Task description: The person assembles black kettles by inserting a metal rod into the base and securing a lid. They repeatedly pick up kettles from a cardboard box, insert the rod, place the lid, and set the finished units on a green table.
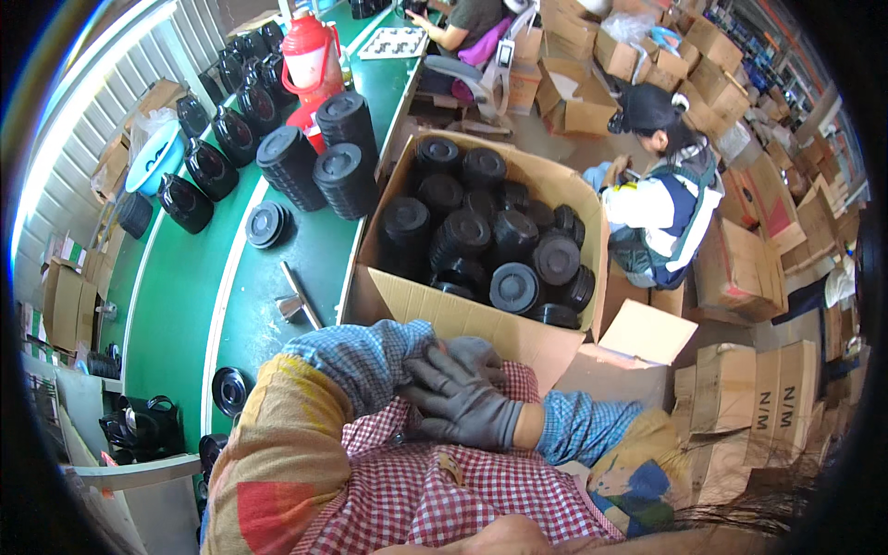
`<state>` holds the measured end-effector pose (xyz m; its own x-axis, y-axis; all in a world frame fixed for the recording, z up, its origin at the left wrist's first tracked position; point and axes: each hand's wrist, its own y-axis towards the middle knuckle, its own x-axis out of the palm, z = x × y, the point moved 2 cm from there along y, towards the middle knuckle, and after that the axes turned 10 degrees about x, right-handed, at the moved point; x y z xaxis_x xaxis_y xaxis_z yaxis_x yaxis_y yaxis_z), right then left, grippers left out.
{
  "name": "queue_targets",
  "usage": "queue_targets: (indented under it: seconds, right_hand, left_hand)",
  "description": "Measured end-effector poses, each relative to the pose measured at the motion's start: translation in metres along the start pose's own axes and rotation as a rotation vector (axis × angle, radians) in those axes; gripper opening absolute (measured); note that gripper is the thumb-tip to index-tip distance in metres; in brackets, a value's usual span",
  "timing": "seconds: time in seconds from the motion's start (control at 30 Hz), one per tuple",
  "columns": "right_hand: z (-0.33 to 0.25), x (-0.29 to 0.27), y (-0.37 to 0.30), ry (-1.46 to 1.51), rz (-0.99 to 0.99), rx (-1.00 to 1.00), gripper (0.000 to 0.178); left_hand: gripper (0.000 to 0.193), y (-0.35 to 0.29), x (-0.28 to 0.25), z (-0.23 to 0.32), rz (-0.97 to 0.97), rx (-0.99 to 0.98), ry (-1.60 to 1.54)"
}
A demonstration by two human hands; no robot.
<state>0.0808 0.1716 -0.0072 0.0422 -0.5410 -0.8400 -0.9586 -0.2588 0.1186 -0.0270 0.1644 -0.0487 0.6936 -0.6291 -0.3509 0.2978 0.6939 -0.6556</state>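
Resting across the blue left cuff (379, 359), the gloved right hand (467, 412) is seen with fingers (431, 377) extended; the left hand (476, 354) is partly covered and its grip cannot be told. Black lids (514, 287) are contained in an open carton (560, 183) just ahead, its near wall (462, 324) interposed, flanked by tabletop lid stacks (346, 180) and a person (666, 194)

The left fisheye camera, worn on the head, looks down and forward, with the gloved right hand (465, 404) near below; the green table (176, 287) lies at left, the open carton (453, 326) farther ahead.
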Motion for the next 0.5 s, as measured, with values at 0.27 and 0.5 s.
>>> queue_targets:
  seconds: [0.27,0.5]
  right_hand:
    - [0.022,0.046,-0.066,0.582,0.434,0.552,0.069]
    - [-0.007,0.041,-0.057,0.506,0.293,0.166,0.057]
  left_hand:
    - [0.058,-0.072,0.058,-0.037,0.426,0.237,-0.711]
    - [0.06,-0.114,0.163,-0.037,1.041,0.447,-0.151]
